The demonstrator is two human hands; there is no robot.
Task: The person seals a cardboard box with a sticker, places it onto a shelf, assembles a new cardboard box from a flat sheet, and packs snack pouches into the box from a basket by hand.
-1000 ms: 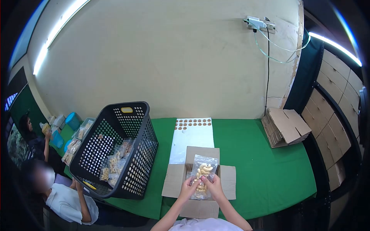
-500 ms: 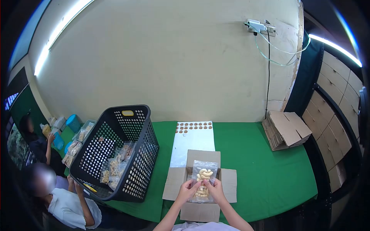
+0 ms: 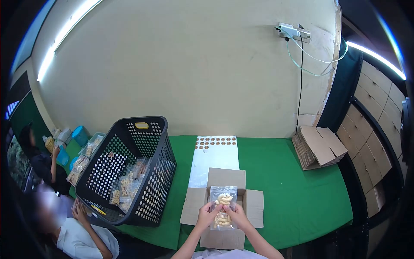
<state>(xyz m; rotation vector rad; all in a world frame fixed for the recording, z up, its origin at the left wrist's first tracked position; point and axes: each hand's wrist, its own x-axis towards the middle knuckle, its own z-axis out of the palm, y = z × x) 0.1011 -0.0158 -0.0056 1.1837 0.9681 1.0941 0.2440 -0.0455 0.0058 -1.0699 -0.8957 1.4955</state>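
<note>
Between my two hands is a clear zip pouch of cashew nuts [image 3: 223, 221], held upright by its sides. My left hand [image 3: 207, 215] grips its left edge, and my right hand [image 3: 238, 216] grips the right one. Both thumbs meet on the pouch's front, near a small reddish-brown spot that they partly cover. Directly below the pouch stands an open cardboard box [image 3: 227, 178] with its flaps folded outward; the pouch and my hands hide most of its inside. Behind the box lies a white sheet [image 3: 214, 162] with rows of round brown stickers at its far end.
A black perforated basket [image 3: 156, 190] with several nut pouches [image 3: 126, 187] stands on the left of the green-covered table [image 3: 297, 203]. Flattened cartons [image 3: 320, 146] are stacked at the right. Two other people are at the left, one in a white top [image 3: 84, 237].
The pouch has come slightly lower and to the left, with both hands still on it. My thumbs are closer together on its front. The nearer person's hands have come together.
</note>
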